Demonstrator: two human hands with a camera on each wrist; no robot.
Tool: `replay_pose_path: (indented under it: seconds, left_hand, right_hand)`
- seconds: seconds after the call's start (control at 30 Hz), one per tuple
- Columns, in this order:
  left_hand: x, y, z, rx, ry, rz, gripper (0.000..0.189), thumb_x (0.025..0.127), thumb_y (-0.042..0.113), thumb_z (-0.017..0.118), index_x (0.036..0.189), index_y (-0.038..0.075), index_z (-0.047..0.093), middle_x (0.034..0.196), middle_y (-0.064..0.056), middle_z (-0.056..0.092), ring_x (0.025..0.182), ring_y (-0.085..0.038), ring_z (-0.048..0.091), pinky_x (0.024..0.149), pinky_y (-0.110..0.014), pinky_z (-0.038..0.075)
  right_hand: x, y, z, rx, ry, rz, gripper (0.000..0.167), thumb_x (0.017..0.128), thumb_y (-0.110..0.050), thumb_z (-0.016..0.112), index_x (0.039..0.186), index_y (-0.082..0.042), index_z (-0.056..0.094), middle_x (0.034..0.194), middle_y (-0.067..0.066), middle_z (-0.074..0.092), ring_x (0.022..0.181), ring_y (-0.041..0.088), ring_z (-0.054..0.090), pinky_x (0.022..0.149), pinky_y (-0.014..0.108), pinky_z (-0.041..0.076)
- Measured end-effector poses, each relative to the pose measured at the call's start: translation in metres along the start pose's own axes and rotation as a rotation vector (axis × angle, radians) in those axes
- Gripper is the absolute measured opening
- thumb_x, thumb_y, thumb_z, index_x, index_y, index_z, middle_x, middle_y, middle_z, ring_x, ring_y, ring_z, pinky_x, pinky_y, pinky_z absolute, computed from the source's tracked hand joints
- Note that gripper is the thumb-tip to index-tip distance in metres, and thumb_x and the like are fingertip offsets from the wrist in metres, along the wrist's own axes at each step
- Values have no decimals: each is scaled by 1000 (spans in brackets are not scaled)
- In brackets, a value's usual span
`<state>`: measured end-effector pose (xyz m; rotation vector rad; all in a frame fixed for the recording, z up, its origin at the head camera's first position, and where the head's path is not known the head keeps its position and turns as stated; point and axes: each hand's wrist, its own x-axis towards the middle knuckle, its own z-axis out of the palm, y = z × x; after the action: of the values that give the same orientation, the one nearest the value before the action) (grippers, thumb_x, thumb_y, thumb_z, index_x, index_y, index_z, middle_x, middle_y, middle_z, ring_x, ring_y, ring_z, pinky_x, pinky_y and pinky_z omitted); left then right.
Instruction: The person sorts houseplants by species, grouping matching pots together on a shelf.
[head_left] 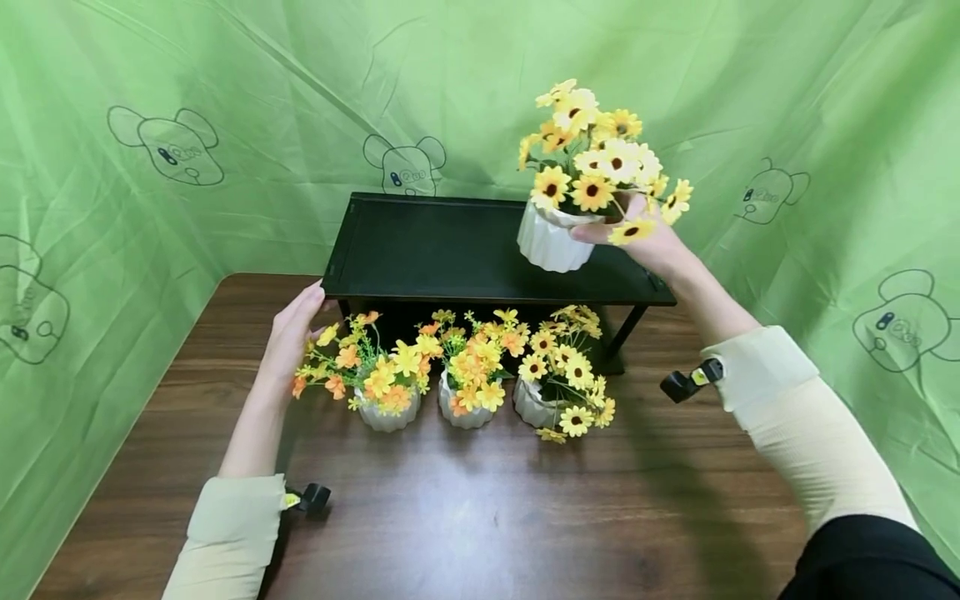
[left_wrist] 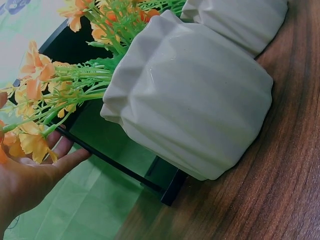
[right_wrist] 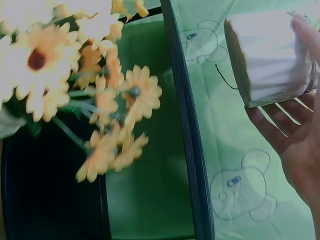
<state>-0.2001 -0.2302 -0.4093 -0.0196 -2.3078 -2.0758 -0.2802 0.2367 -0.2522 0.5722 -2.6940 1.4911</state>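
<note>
My right hand (head_left: 647, 237) grips a white ribbed pot (head_left: 555, 237) of artificial yellow daisies (head_left: 600, 158) over the right part of a black two-tier shelf (head_left: 435, 246). The right wrist view shows that pot (right_wrist: 270, 55) with its base apart from the shelf top and my fingers curled round it. At the shelf's front left corner, my left hand (head_left: 292, 329) holds the edge. Orange and yellow flowers (left_wrist: 35, 75) partly hide those fingers in the left wrist view. Just in front of the shelf stand three white pots of flowers: left (head_left: 390, 410), middle (head_left: 463, 407) and right (head_left: 534, 407).
A brown wooden table (head_left: 480, 517) bears the shelf and the three pots. Green cloth (head_left: 480, 75) with mouse-head drawings hangs behind and at both sides. The lower tier is mostly hidden behind the flowers.
</note>
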Motion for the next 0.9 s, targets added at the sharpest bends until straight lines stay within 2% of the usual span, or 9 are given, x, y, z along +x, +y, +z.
replay_pose_path:
  seconds: [0.1, 0.17, 0.33, 0.4, 0.53, 0.67, 0.77, 0.83, 0.9]
  left_hand:
    - [-1, -1, -1, -8, -2, -8, 54, 107, 57, 42, 155, 33, 47, 130, 23, 61, 126, 1, 52, 113, -57, 31]
    - [-2, 0, -1, -18, -2, -8, 54, 107, 56, 43, 155, 32, 47, 128, 25, 62, 125, 2, 53, 115, -60, 29]
    - [-3, 1, -2, -25, 4, -6, 54, 107, 55, 44, 156, 31, 47, 125, 26, 63, 125, 1, 53, 114, -59, 29]
    - [-3, 1, -3, -24, 4, -6, 54, 107, 55, 44, 156, 31, 46, 126, 25, 62, 126, 0, 53, 114, -59, 29]
    - [-5, 1, -6, -24, 6, -15, 54, 107, 56, 44, 156, 32, 46, 129, 22, 61, 127, -1, 51, 114, -59, 27]
    - [-7, 2, -8, -29, -4, -18, 55, 106, 56, 45, 156, 33, 46, 132, 20, 61, 129, 0, 51, 116, -61, 26]
    - [-8, 4, -9, -30, -29, -29, 55, 106, 57, 44, 156, 34, 45, 136, 21, 60, 130, 2, 51, 116, -58, 26]
    - [-8, 4, -10, -26, -43, -34, 55, 106, 56, 44, 157, 34, 44, 138, 22, 59, 130, 3, 51, 113, -52, 28]
    - [-8, 5, -11, -26, -53, -35, 55, 107, 55, 44, 157, 34, 43, 141, 22, 58, 129, 4, 51, 109, -45, 30]
  right_hand:
    - [11, -4, 10, 32, -14, -35, 58, 85, -25, 84, 138, -22, 61, 133, -4, 65, 123, 13, 58, 104, 32, 44]
    - [18, -7, 18, 44, -23, -47, 56, 85, -27, 85, 135, -22, 62, 130, -3, 66, 121, 14, 60, 104, 33, 45]
    - [32, -14, 36, 36, -41, -13, 53, 84, -37, 86, 130, -20, 66, 127, 2, 70, 121, 17, 63, 107, 39, 45]
    - [36, -17, 43, 9, -32, 25, 57, 82, -43, 87, 130, -22, 65, 128, 1, 69, 124, 15, 60, 110, 41, 44]
    - [47, -21, 59, 0, -48, 34, 61, 80, -47, 87, 131, -22, 66, 131, 1, 68, 128, 16, 58, 114, 44, 42]
    - [55, -22, 75, 22, -86, -16, 56, 82, -45, 86, 129, -21, 68, 129, 0, 69, 126, 15, 59, 113, 43, 42]
    - [59, -23, 85, 63, -109, -55, 56, 83, -38, 86, 132, -20, 64, 130, 1, 68, 124, 14, 60, 110, 41, 45]
    - [61, -24, 91, 96, -123, -82, 58, 84, -34, 86, 135, -20, 62, 132, 2, 68, 125, 15, 61, 109, 41, 46]
    - [62, -25, 96, 103, -131, -75, 59, 84, -34, 86, 135, -20, 62, 132, 1, 68, 125, 15, 61, 110, 40, 45]
